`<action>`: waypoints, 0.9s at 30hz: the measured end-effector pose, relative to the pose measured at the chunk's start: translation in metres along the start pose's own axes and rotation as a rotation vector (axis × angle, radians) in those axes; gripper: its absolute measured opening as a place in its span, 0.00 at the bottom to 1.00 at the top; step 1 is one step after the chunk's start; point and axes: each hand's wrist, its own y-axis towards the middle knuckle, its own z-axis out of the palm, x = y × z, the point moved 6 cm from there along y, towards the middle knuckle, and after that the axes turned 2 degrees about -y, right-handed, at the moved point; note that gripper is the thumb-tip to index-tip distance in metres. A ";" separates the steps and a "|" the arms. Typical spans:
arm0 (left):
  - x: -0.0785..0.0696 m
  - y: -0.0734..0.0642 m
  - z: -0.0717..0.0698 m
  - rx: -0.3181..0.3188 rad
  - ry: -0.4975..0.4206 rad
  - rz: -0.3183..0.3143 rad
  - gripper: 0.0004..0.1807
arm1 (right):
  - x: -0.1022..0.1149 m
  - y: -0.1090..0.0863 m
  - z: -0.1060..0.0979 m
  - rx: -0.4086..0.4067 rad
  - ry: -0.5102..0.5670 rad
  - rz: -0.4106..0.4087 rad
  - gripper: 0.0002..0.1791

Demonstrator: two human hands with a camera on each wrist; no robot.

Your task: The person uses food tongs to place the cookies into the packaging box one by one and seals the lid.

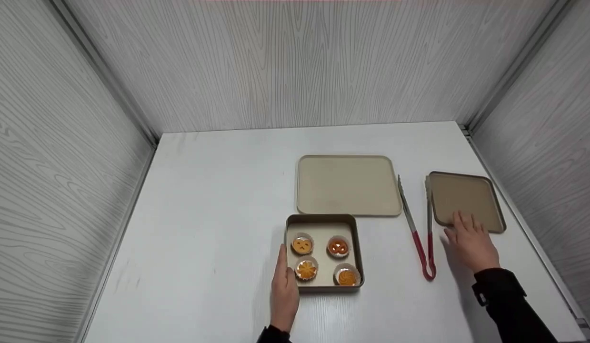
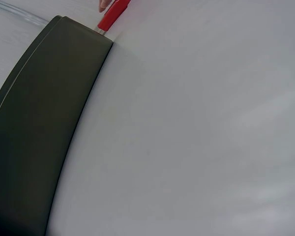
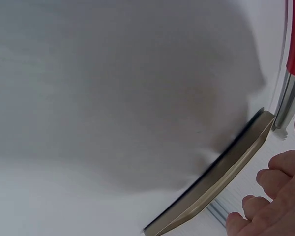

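Observation:
A square, deep-sided baking pan [image 1: 321,233] holds several small tarts in paper cups, among them a flower-topped tart [image 1: 306,269]. Along the pan's left wall lies my left hand [image 1: 284,297], its fingers extended against the side. The left wrist view shows the pan's dark outer wall [image 2: 54,98], but not that hand's grip. My right hand [image 1: 472,244] reaches over the near edge of a small brown tray [image 1: 466,193], fingers spread and loosely bent. In the right wrist view its fingers [image 3: 275,182] hover by the tray's rim [image 3: 216,189]; contact cannot be made out.
Red-handled tongs [image 1: 427,272] lie spread between the pan and the small tray, one metal tip beside that tray's left edge. Behind the pan is a larger beige tray [image 1: 349,186]. Grey wood-grain panels [image 1: 295,66] wall the white table [image 1: 204,228] on three sides.

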 end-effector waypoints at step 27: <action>-0.003 -0.001 0.000 0.001 0.022 -0.025 0.32 | -0.022 -0.009 -0.002 -0.083 -0.056 0.084 0.09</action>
